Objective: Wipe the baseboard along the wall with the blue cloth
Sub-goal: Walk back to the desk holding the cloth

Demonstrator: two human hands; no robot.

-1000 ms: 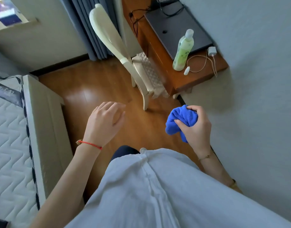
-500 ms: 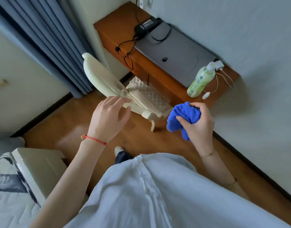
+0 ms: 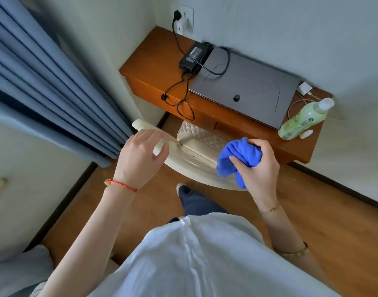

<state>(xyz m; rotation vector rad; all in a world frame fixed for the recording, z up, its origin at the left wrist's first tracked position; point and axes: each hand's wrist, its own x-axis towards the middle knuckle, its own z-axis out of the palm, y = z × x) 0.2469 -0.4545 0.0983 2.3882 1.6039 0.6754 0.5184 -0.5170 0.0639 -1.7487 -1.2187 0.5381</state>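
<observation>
Right hand [image 3: 256,168]: grip closed around the blue cloth [image 3: 237,156], which is bunched into a wad; thumb across its near side, fingers curled over the top. Cloth is held in the air above the back of the chair [image 3: 196,168], well apart from any wall.

Left hand [image 3: 141,155]: grip wrapped over the top rail of the cream chair, fingers curled over the rail's far edge, thumb on the near side. Red cord bracelet [image 3: 121,185] on that wrist.

Chair is tucked partly under the wooden worktop [image 3: 158,61]; its quilted seat cushion [image 3: 203,136] shows between rail and worktop edge.

On the worktop: closed grey laptop [image 3: 245,86], black power adapter [image 3: 195,55] overlapping its far-left corner, cable running up to a wall socket [image 3: 183,19]. At the right end, a green bottle [image 3: 303,120] with a white charger [image 3: 304,88] and cord beside it.

Baseboard [image 3: 342,190]: dark strip along the foot of the right wall, from the worktop toward the right frame edge. Another dark strip runs along the left wall below the blue curtain [image 3: 44,82]. Wooden floor [image 3: 325,228] between them; one foot visible below the chair.
</observation>
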